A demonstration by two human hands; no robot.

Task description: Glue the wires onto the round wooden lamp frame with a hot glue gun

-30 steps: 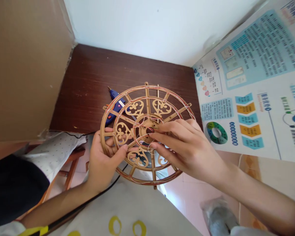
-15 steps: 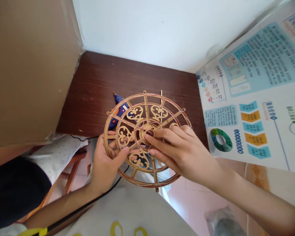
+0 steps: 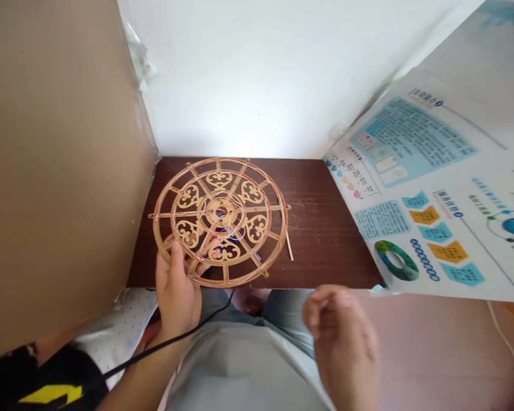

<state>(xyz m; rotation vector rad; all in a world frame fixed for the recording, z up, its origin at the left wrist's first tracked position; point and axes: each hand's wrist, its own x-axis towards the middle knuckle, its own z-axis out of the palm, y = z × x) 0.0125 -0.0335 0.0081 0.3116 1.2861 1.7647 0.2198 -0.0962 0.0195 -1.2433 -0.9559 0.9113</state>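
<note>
Gripping the edge of the wooden wheel frame (image 3: 220,214), the left hand (image 3: 175,302) steadies it on the table (image 3: 325,251). The right hand (image 3: 340,337) curls, seemingly empty.

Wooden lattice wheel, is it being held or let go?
Held: the left hand grips the wheel's lower rim, thumb across it. The right hand is off the wheel.

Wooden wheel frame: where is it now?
In the head view, the wheel frame rests on the dark wood table beside the cardboard sheet, its lower rim in the left hand.
</note>
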